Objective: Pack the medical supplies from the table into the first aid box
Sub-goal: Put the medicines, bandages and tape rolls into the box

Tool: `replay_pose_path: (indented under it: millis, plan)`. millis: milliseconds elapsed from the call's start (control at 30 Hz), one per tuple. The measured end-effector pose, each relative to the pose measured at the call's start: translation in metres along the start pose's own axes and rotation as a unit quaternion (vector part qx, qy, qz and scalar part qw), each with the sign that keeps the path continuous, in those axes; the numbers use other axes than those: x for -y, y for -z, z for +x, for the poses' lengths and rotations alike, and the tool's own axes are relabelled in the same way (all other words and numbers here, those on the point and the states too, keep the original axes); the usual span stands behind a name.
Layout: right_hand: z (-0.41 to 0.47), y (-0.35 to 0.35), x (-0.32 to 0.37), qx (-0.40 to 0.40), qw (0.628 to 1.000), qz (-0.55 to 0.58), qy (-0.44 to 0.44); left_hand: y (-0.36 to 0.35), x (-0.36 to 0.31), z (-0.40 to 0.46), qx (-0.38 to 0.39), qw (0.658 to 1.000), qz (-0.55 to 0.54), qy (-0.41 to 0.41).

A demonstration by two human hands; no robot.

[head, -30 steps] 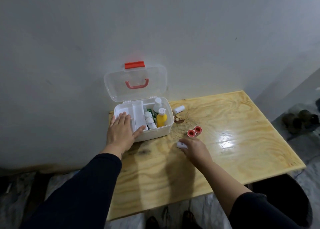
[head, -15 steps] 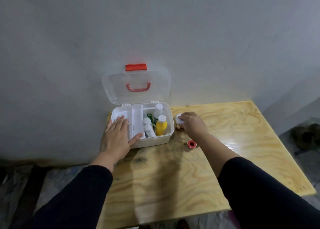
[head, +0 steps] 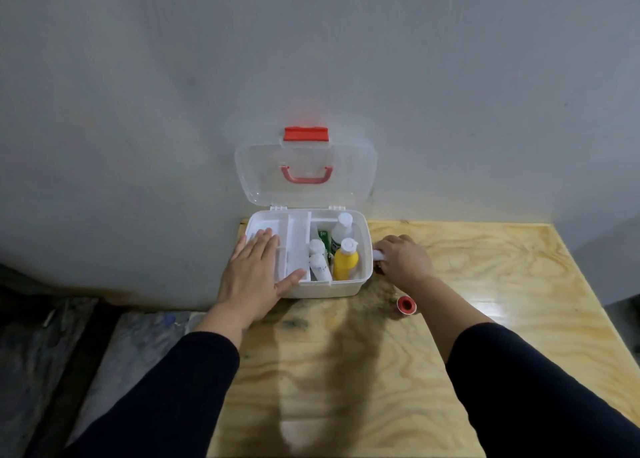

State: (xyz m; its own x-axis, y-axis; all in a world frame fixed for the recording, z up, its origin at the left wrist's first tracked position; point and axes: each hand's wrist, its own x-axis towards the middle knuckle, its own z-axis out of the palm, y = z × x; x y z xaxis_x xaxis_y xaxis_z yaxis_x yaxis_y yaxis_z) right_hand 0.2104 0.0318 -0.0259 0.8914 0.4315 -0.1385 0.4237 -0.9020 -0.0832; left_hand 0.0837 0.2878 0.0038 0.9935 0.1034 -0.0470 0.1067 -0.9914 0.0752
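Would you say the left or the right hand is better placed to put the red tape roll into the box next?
Right, probably: the red tape roll lies beside the right forearm, while the left hand lies flat on the first aid box.

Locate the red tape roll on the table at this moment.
In the head view, the red tape roll lies on the wooden table, right of the first aid box and just beside the right forearm, nearer the person than the right hand.

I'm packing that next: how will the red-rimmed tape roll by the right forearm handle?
The tape roll looks small, so probably light. It seems to lie tilted or on edge; if so, a nudge could roll it across the glossy table. Its rim likely pinches easily.
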Motion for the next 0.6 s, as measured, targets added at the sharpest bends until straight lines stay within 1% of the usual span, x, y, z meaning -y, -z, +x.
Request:
replay_pose_path:
  millis: [100, 233, 333, 400, 500, 600]
  plan:
    - [-0.003, 0.002, 0.000, -0.027, 0.998, 0.056, -0.028, 0.002, 0.001, -0.001, -0.005, 1.000, -0.017, -0.002]
    - [-0.008, 0.030, 0.004, -0.127, 0.977, 0.157, -0.072, 0.006, -0.001, -0.006, -0.033, 0.997, -0.073, 0.011]
    - [-0.014, 0.072, 0.018, -0.172, 0.968, 0.174, -0.058, 0.011, -0.003, -0.017, -0.056, 0.990, -0.124, 0.044]
    - [-0.018, 0.101, 0.033, -0.196, 0.964, 0.176, -0.042, 0.014, -0.002, -0.025, -0.056, 0.980, -0.174, 0.082]
    - [-0.023, 0.131, 0.066, -0.208, 0.957, 0.202, -0.021, 0.015, 0.003, -0.028, -0.030, 0.960, -0.253, 0.114]
    - [-0.027, 0.134, 0.106, -0.175, 0.958, 0.227, 0.010, 0.015, 0.008, -0.025, -0.017, 0.939, -0.325, 0.111]
